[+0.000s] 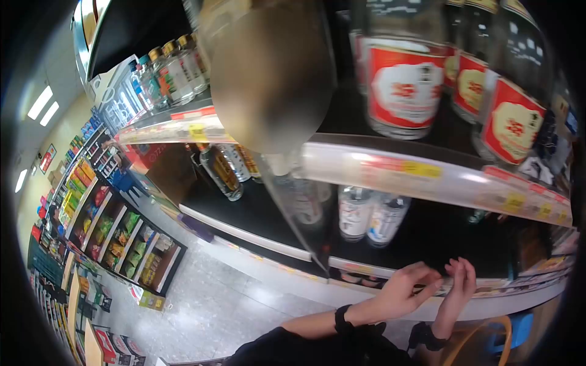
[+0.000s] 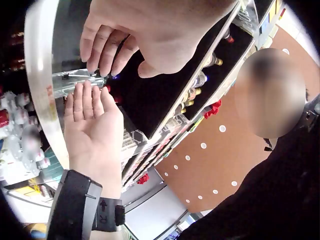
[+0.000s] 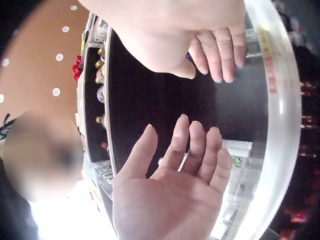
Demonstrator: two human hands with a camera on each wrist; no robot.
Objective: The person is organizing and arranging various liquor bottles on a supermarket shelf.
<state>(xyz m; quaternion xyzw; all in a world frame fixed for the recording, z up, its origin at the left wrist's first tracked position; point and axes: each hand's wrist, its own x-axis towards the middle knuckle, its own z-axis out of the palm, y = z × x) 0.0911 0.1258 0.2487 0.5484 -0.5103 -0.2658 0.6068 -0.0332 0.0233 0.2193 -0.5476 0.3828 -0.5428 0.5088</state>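
Observation:
My left hand (image 1: 406,291) reaches in from the left in the head view, fingers slightly bent and thumb apart, nothing between them. Close beside it, my right hand (image 1: 456,288) is raised with its fingers loosely extended. In the left wrist view, the right palm (image 2: 95,130) faces up under the left hand (image 2: 145,37). The right wrist view has the left palm (image 3: 167,200) turned upward and the right hand (image 3: 185,32) above it. Both hands are at the front edge of the lower shelf (image 1: 427,244), near two clear bottles with white labels (image 1: 354,213).
Large red-labelled bottles (image 1: 406,85) stand on the upper shelf, above a price-tag rail (image 1: 390,168). A clear divider (image 1: 293,207) splits the lower shelf; more bottles (image 1: 221,174) stand left of it. Snack racks (image 1: 125,238) stand across the tiled floor (image 1: 213,299). A blue stool-like object (image 1: 519,332) is lower right.

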